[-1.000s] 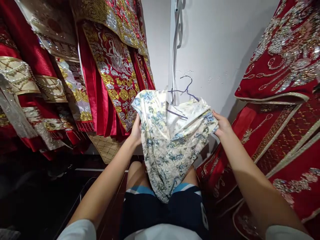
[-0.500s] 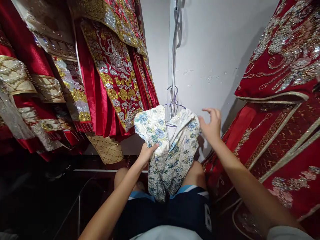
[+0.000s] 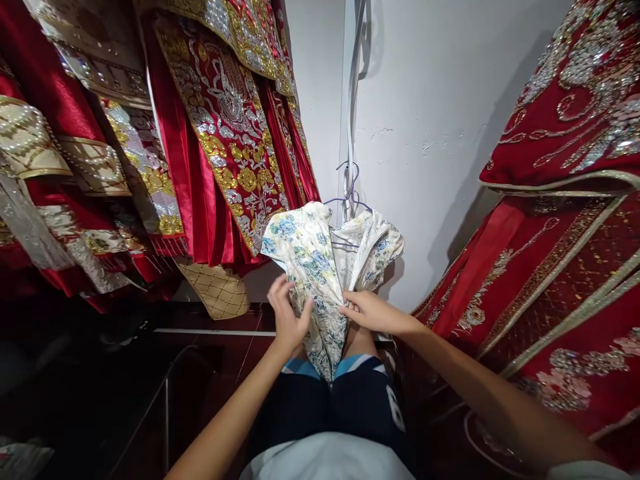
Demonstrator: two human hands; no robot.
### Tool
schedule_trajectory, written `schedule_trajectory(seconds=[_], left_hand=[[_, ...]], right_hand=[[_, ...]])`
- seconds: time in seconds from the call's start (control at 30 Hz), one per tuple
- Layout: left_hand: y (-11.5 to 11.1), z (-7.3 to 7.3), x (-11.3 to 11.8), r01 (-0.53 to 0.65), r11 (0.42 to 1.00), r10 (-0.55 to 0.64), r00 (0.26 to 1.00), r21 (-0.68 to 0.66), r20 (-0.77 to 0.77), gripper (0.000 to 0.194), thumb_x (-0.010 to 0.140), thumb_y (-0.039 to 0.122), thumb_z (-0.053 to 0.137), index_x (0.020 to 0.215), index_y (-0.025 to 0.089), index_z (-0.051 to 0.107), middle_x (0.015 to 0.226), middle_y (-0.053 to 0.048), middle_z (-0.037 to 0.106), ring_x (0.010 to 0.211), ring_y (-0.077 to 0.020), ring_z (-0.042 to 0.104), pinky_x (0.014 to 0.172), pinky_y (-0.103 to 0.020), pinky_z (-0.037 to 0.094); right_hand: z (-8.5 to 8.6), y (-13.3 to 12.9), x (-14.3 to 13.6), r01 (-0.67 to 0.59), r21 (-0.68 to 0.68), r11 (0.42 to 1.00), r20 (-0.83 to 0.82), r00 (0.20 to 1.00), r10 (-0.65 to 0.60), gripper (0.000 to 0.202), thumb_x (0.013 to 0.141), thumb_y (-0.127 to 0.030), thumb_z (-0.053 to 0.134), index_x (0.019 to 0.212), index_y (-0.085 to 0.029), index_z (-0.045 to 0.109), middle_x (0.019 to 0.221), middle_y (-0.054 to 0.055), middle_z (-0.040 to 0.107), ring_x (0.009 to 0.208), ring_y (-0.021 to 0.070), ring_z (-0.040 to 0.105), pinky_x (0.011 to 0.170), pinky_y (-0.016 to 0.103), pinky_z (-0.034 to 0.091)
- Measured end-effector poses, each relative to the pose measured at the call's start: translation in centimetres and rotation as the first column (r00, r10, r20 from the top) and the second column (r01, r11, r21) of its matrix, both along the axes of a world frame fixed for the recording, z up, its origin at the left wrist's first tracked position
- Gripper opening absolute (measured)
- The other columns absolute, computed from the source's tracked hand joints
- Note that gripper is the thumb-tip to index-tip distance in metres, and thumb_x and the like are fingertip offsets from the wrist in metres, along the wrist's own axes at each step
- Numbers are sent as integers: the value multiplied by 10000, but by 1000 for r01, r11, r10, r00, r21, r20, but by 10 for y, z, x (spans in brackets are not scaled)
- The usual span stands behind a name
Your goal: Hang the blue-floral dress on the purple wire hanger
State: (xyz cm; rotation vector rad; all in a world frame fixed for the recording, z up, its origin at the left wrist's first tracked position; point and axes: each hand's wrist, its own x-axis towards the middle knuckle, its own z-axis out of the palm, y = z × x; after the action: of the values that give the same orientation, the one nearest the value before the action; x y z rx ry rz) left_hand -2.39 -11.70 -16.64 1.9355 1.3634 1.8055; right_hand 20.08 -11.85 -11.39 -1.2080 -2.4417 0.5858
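Left hand (image 3: pixel 289 320): fingers loosely spread, thumb well apart from them, at the side of the floral garment (image 3: pixel 313 257); whether the fingertips touch cloth, cannot tell. Right hand (image 3: pixel 367 310): closed narrow, thumb and fingers pinching the garment's front edge below the V neckline.

Garment is in front of the person, on a thin purple hanger (image 3: pixel 356 179), its hook by a white pole (image 3: pixel 352 100). Lower end narrows down between the thighs, above dark shorts (image 3: pixel 295 410).

Edges: left sleeve lies close by the embroidered red skirt (image 3: pixel 240 167) in view; contact unclear. Right sleeve has more room: a strip of pale wall (image 3: pixel 425 187) shows between it and the beaded red dress (image 3: pixel 565 267).
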Motion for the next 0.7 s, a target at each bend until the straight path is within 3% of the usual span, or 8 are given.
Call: schedule_trajectory(seconds=[0.07,0.17,0.33,0.47,0.6,0.7], left_hand=[[-9,-11,10,160,985,-171,955,-66,-242,323,862,410,659,1129,249,579,1214,-129,605,1198,-315,538,1022,-456,409],[-14,-21,34,267,930,-351,853,-254,-387,199,953,428,520,929,246,596,924,-86,648,890,-275,597,813,-405,438],[-10,-25,63,245,932,-343,836,-268,-429,322,1020,361,332,782,231,505,786,-67,608,776,-241,576,704,-349,376],[-12,-22,64,225,921,-348,843,-319,-411,326,1018,364,336,745,222,442,734,-38,575,693,-205,540,631,-311,325],[-18,-16,60,157,906,-349,804,-393,-482,297,1006,306,365,731,210,423,717,-19,568,658,-181,525,595,-296,270],[-24,-14,62,94,891,-365,730,-443,-578,255,990,263,402,749,205,462,751,-29,612,692,-189,561,598,-304,256]], right_hand=[[1,-4,2,-15,-13,1000,26,1000,15,258,975,-357,487,782,-229,374,678,4,562,603,166,508,571,261,280],[3,-5,5,-11,46,999,107,994,6,163,970,-262,466,814,-214,453,698,22,567,612,165,490,582,266,276],[9,-1,17,-2,64,998,92,996,-4,200,985,-231,435,846,-181,569,710,42,607,621,157,523,607,260,320],[-6,0,22,10,167,986,-96,995,7,229,970,-262,474,890,-175,669,709,41,650,631,158,569,614,254,369],[-19,14,20,181,264,947,-364,928,-76,233,928,-290,534,899,-173,734,646,32,654,567,153,551,556,254,384],[1,42,20,363,303,881,-517,839,-168,249,915,-320,556,879,-178,758,648,32,669,549,155,530,539,266,384]])
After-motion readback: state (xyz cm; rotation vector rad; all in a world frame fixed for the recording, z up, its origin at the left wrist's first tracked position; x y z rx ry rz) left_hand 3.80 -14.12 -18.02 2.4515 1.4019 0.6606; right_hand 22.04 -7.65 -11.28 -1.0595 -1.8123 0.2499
